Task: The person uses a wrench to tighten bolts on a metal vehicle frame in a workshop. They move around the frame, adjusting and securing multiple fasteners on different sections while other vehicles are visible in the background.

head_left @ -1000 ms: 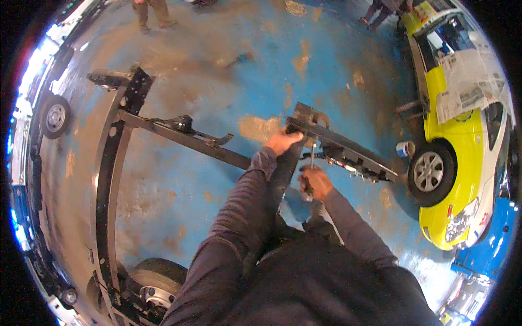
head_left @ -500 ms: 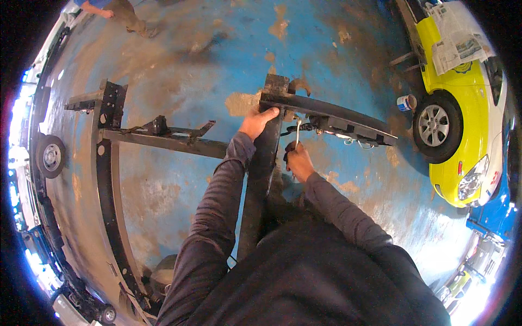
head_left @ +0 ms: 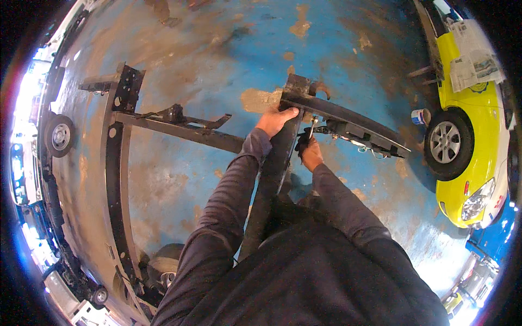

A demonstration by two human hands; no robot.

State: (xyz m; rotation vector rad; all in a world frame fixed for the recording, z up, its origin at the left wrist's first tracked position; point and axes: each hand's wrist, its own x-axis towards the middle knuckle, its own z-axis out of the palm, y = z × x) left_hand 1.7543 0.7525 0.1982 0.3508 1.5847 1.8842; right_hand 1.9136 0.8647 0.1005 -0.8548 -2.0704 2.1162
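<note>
A black steel vehicle frame lies in front of me, its near rail [head_left: 275, 163] running from my body to a cross beam [head_left: 353, 119]. My left hand [head_left: 273, 122] is closed around the rail's far end, thumb on top. To the right of the rail, my right hand [head_left: 311, 155] is closed on a silver wrench [head_left: 313, 126] whose far end reaches up to the cross beam's inner side. A dark object [head_left: 303, 142] shows at that hand's fingers; I cannot make out its kind. Whether the wrench sits on a bolt cannot be seen.
The frame's other rail [head_left: 115, 179] and a crossmember [head_left: 179, 130] with a black bracket lie to the left. At right stand a yellow-and-white car [head_left: 478, 157] with newspaper [head_left: 474, 60] on it and a paint can [head_left: 420, 117]. Another wheel [head_left: 59, 136] is at far left.
The whole view has shifted, so the frame appears farther right. My right hand and wrench have moved a little closer to the cross beam. The person at top left has mostly left view.
</note>
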